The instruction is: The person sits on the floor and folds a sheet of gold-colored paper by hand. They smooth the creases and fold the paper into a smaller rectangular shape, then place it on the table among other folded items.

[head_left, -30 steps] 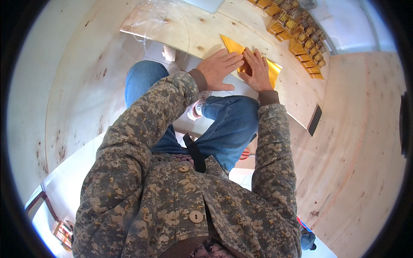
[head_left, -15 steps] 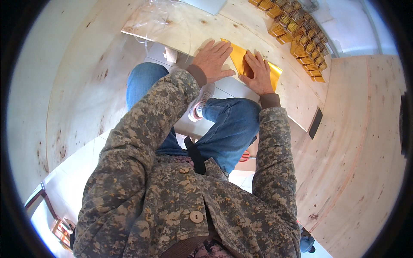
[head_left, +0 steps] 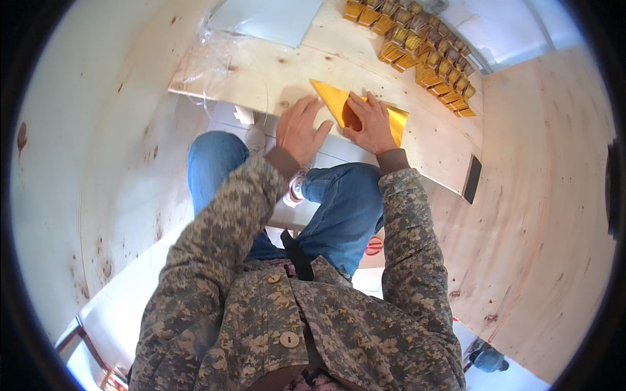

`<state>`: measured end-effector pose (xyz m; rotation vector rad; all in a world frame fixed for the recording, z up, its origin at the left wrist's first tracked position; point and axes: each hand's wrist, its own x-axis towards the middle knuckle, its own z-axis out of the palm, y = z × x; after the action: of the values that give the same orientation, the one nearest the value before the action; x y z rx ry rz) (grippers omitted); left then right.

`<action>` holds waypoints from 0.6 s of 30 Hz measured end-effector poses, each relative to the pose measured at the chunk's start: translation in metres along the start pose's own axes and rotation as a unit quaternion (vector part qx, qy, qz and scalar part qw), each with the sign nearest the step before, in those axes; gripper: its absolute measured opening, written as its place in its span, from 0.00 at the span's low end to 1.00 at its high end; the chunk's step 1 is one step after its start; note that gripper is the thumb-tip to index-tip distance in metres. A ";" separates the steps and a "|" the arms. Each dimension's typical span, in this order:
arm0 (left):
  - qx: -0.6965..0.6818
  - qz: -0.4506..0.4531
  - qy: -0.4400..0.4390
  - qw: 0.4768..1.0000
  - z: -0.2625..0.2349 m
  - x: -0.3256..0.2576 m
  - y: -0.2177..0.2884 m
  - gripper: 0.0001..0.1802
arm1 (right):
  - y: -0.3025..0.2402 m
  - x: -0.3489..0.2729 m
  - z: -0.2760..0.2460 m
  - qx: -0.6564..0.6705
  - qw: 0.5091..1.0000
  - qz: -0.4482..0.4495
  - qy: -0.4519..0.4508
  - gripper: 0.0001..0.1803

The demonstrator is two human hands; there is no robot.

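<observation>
A shiny gold paper sheet (head_left: 332,96) lies near the front edge of the board, one end coming to a point at the left and part of it curling up. My right hand (head_left: 372,124) is on the sheet, fingers bent, with the curled part between thumb and fingers. My left hand (head_left: 300,130) is just left of the paper at the board's edge, apart from it, fingers stretched out and holding nothing.
Bundles of folded gold paper (head_left: 417,52) stand in rows at the back right. Clear plastic film (head_left: 212,55) and a pale flat sheet (head_left: 266,19) lie at the back left. A black strip (head_left: 472,179) marks the board's right end. Red-handled scissors (head_left: 373,246) sit below.
My left hand has come off the gold paper and moved left and toward me. My right hand stays on the paper, its fingers more bent. The whole view has shifted slightly.
</observation>
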<state>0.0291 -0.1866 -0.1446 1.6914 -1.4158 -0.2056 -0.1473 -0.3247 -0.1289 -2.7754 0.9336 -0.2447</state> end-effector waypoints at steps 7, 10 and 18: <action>-0.409 -0.416 -0.127 0.802 0.035 -0.040 0.017 0.22 | -0.013 -0.003 0.000 -0.015 0.999 0.003 0.051 0.20; -0.406 -0.476 -0.179 0.760 0.047 -0.026 0.030 0.26 | -0.018 -0.002 -0.003 -0.026 0.998 0.000 0.051 0.13; -0.402 -0.537 -0.077 0.738 0.056 -0.019 0.032 0.16 | -0.032 0.002 -0.012 0.017 0.999 0.026 0.043 0.10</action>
<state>-0.0348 -0.1971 -0.1621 1.5013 -0.1342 -1.4019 -0.1303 -0.3028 -0.1089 -2.7252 1.0100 -0.3697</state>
